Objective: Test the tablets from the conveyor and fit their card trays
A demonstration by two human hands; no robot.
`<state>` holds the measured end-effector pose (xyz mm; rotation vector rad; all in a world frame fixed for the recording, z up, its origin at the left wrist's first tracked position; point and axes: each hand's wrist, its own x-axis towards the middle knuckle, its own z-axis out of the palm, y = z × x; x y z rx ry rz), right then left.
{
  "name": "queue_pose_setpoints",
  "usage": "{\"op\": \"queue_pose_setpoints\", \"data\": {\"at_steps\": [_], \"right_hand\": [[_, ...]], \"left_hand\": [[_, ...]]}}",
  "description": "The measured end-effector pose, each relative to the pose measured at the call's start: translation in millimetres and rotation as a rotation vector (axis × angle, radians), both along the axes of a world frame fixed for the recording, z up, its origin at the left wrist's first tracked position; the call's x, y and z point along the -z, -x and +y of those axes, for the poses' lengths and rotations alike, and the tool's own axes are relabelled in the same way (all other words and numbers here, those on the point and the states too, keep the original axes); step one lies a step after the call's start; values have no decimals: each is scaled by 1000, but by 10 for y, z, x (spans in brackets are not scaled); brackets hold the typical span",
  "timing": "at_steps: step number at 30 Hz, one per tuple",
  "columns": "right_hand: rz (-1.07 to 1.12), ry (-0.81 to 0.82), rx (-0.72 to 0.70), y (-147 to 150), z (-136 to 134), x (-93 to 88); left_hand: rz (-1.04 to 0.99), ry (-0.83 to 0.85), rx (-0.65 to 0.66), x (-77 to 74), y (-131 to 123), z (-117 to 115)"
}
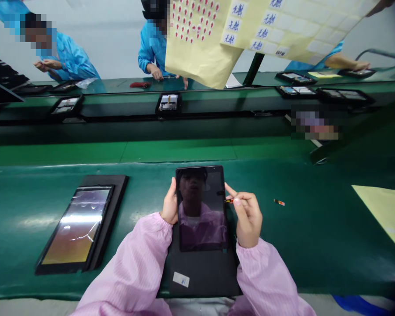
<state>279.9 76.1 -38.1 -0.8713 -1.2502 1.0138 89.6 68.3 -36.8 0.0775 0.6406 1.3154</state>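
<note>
A black tablet with a dark, reflective screen is held tilted up over a black foam pad. My left hand grips the tablet's left edge, its fingers partly hidden behind it. My right hand pinches a small red-and-black piece, perhaps a small card, between thumb and finger at the tablet's right edge. Whether that piece touches the edge or sits partly in it, I cannot tell. A similar small piece lies on the green mat to the right of my right hand.
At left, a second tablet with a lit screen rests on another dark pad. A yellow sheet lies at right. Beyond the green mat, open devices sit on a line where co-workers in blue work. Label sheets hang overhead.
</note>
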Motion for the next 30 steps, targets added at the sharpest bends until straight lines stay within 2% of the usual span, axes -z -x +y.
{"op": "queue_pose_setpoints", "data": {"at_steps": [6,14,23,30], "right_hand": [[0,4,0,4,0,-9],[-1,20,2,-5,11,26],[-11,23,13,-11,1,26],[-19,37,7,-13,-2,29]], "left_hand": [[10,-8,18,-4,1,-2],[12,44,30,-98,-22,-2],[-5,-1,34,-20,4,2],[3,8,24,-51,-16,0]]}}
